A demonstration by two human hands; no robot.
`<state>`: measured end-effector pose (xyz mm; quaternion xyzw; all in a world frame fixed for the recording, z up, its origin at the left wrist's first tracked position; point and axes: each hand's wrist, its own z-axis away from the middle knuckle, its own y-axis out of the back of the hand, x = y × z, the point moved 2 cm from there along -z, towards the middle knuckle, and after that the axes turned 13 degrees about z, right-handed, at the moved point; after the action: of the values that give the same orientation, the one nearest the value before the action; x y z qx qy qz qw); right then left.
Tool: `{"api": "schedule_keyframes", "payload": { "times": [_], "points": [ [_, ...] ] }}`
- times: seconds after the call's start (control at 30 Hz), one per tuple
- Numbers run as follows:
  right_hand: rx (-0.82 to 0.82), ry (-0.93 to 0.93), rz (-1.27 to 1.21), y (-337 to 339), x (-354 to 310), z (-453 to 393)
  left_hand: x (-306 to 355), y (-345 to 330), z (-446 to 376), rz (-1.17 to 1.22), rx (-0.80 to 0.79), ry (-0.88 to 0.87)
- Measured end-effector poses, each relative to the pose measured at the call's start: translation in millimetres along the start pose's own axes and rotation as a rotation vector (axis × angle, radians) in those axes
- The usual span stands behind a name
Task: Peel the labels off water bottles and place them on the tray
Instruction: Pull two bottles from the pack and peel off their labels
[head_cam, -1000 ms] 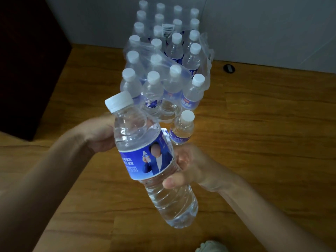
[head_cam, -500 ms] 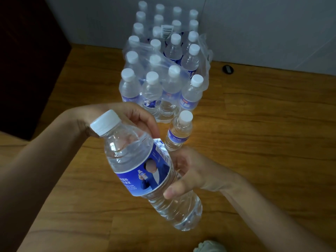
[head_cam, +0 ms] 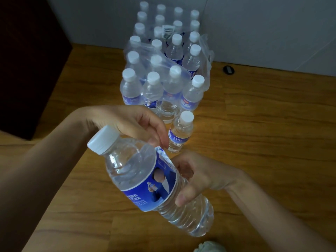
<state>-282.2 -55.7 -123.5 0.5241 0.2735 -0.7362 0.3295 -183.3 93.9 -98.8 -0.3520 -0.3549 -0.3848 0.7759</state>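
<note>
The held bottle hides the fingers of the right hand, leaving only the thumb on view. The left hand covers the bottle's far shoulder, and its fingertips sit at the label corner, contact too fine to judge. Label print is too small to read. Torn wrap veils the pack's middle bottles. A pale object is cut off at the bottom edge. Both forearms run out of frame.
</note>
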Motion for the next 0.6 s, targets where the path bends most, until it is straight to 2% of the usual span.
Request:
{"api": "schedule_keyframes", "payload": {
  "times": [0.13, 0.27, 0.33, 0.43, 0.6],
  "points": [
    [-0.018, -0.035, 0.014, 1.3, 0.8, 1.0, 5.4, -4.4, -3.4, -0.048, -0.027, -0.024],
    [-0.015, -0.052, 0.052, 5.4, 6.0, 2.1, 3.1, 1.4, -4.2, -0.096, -0.134, 0.038],
    [-0.034, -0.043, 0.041, 5.6, 5.6, 2.2, -0.4, 4.6, -3.7, -0.132, -0.116, 0.034],
    [-0.017, -0.010, 0.044, 7.5, 2.6, 3.7, -1.0, 9.6, -2.6, -0.163, -0.010, 0.012],
    [0.153, 0.059, 0.026, 21.6, 2.6, 11.8, -7.0, 15.6, 11.3, -0.076, 0.339, -0.184]
  ]
}}
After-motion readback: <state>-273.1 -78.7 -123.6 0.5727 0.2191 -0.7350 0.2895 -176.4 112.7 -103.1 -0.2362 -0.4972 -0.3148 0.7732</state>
